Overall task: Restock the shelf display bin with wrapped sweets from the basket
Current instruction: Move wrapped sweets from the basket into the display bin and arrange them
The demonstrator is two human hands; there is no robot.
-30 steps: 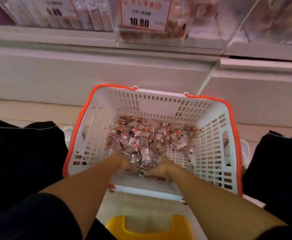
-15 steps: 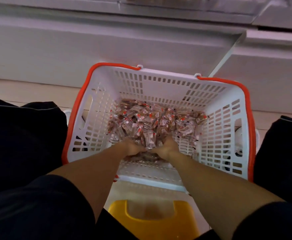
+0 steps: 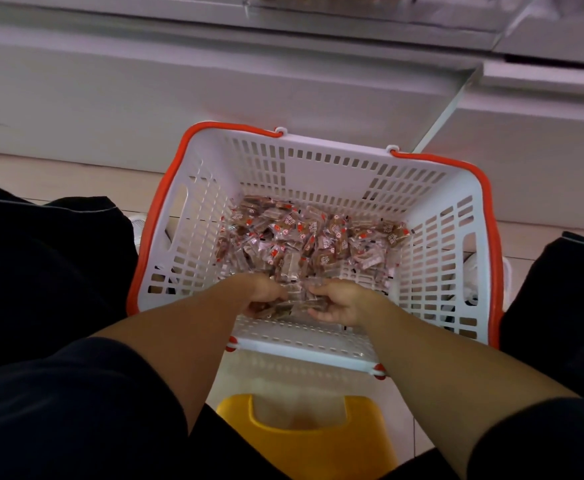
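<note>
You have one view only, worn on your head, looking steeply down and forward, close over the basket (image 3: 321, 157); beyond your fingers (image 3: 313, 291) the shelf base (image 3: 214, 81) fills the top.

floor (image 3: 58, 178): pale, maybe tiled | basket (image 3: 318, 161), yellow stool (image 3: 304, 441) on it

**Plastic, film and cloth**

The white slotted plastic basket (image 3: 259, 164) looks smooth and slightly glossy, its orange plastic rim (image 3: 166, 216) smooth too. Inside lie small sweets in clear, shiny crinkled film wrappers (image 3: 318, 237) with red and brown print. At 6 o'clock the yellow plastic stool (image 3: 304, 445) has a smooth, matt sheen. Black matt cloth trousers (image 3: 41, 271) sit at 9 o'clock. The white shelf base panel (image 3: 214, 84) at 12 o'clock looks smooth and painted; the pale floor (image 3: 76, 181) beside it resembles smooth wood planks.
</note>
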